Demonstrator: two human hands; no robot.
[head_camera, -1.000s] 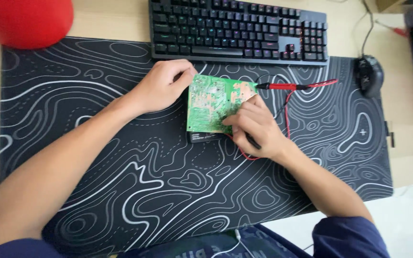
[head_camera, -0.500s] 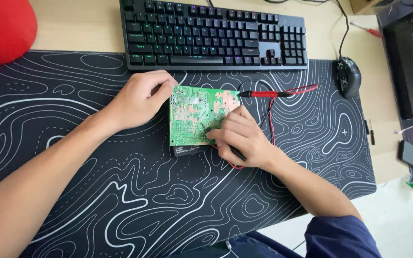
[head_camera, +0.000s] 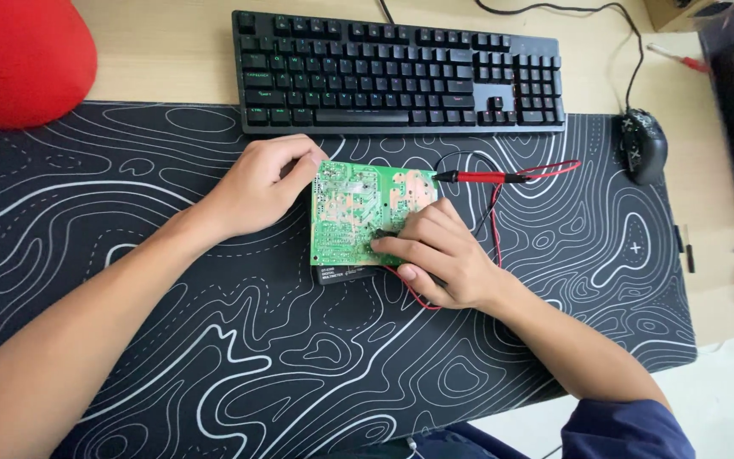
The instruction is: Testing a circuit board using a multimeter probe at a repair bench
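A green circuit board (head_camera: 350,212) lies solder side up on a black box-like device (head_camera: 343,274) in the middle of the desk mat. My left hand (head_camera: 256,187) grips the board's upper left edge with curled fingers. My right hand (head_camera: 439,255) rests on the board's lower right part, fingers pinched around a dark probe tip (head_camera: 378,232) that touches the board. A red test probe (head_camera: 482,178) lies loose on the mat, its tip at the board's upper right corner. Red and black leads (head_camera: 494,229) loop past and under my right hand.
The black mat with white contour lines (head_camera: 172,340) covers the wooden desk. A black keyboard (head_camera: 401,76) sits behind the board and a black mouse (head_camera: 646,144) at the right. A red rounded object (head_camera: 19,59) fills the upper left corner. A small screwdriver (head_camera: 677,58) lies far right.
The camera view has shifted a little. Both hands keep their places on the board, and the red probe has not moved.
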